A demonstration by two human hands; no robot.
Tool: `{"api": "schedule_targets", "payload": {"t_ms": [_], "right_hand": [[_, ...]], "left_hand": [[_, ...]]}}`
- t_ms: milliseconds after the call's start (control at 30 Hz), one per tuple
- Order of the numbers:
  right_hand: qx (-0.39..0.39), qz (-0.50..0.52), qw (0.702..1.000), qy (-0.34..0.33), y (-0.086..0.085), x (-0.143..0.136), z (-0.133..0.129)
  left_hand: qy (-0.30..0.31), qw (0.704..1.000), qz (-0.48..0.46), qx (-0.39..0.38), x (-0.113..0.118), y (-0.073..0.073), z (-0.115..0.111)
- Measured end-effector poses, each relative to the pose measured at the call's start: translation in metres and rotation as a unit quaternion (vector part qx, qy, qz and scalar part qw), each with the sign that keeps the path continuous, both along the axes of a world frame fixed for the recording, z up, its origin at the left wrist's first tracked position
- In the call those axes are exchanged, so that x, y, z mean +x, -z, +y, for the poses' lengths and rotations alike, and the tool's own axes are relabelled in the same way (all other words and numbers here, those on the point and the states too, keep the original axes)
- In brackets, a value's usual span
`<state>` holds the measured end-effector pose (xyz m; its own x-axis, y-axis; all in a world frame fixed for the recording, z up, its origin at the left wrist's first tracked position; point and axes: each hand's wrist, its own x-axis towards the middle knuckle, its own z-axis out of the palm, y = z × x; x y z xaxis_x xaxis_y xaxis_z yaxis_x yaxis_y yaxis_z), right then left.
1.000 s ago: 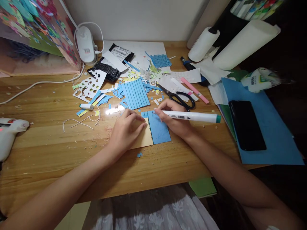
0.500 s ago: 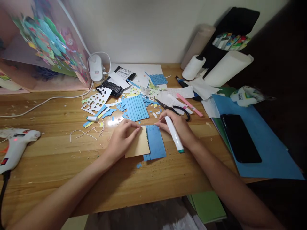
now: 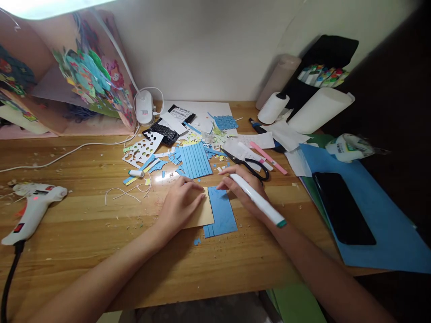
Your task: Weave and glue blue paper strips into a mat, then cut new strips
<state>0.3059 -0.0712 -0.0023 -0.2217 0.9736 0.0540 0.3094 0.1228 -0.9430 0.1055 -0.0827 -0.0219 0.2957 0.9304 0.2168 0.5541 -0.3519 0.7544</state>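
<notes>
My left hand [image 3: 183, 202] rests on a cream card [image 3: 205, 214], thumb and fingers closed at its upper part. The card overlaps the left side of a blue paper piece [image 3: 222, 215], which shows dark lines near its lower left. In my right hand [image 3: 245, 190] is a white marker [image 3: 257, 200], its teal end pointing back toward the wrist. The marker's front end is hidden by my fingers, which hover at the blue piece's top edge; whether they touch it I cannot tell. Just beyond lies a blue square with dark stripes [image 3: 197, 160].
Paper scraps [image 3: 178, 154] and black-handled scissors [image 3: 249, 165] lie behind my hands. A pink pen [image 3: 269, 158] is farther right. A glue gun [image 3: 35, 204] lies at left. A phone [image 3: 343, 208] sits on blue sheets [image 3: 393, 224] at right. A marker cap [image 3: 136, 173] is among scraps.
The camera view has tilted up slightly. My right hand has turned, so the marker leans lower and points more to the right. My left hand still presses the cream card.
</notes>
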Motion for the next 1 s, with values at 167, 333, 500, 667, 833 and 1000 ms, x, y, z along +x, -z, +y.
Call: {"api": "schedule_targets", "payload": {"t_ms": [167,333,500,667,833,1000], "right_hand": [[-0.011,0.043,0.998,-0.049,0.011,-0.006,0.000],[0.032,-0.022,0.999,-0.013,0.016,-0.011,0.000],[0.030,-0.030,0.999,0.027,0.017,-0.013,0.000],[0.028,-0.034,0.999,0.022,0.020,-0.015,0.002],[0.037,-0.035,0.998,0.026,0.020,-0.016,0.002],[0.060,-0.049,0.997,0.021,0.020,-0.016,0.002]], "left_hand": [[-0.005,1.000,0.005,0.004,0.002,0.000,-0.001],[-0.003,1.000,0.005,0.001,0.003,0.001,0.000],[-0.003,1.000,0.004,0.000,0.003,0.002,0.000],[-0.006,1.000,0.002,0.002,0.003,0.002,-0.001],[-0.009,1.000,0.001,0.003,0.003,0.003,-0.001],[-0.010,1.000,0.001,0.003,0.003,0.003,-0.001]]}}
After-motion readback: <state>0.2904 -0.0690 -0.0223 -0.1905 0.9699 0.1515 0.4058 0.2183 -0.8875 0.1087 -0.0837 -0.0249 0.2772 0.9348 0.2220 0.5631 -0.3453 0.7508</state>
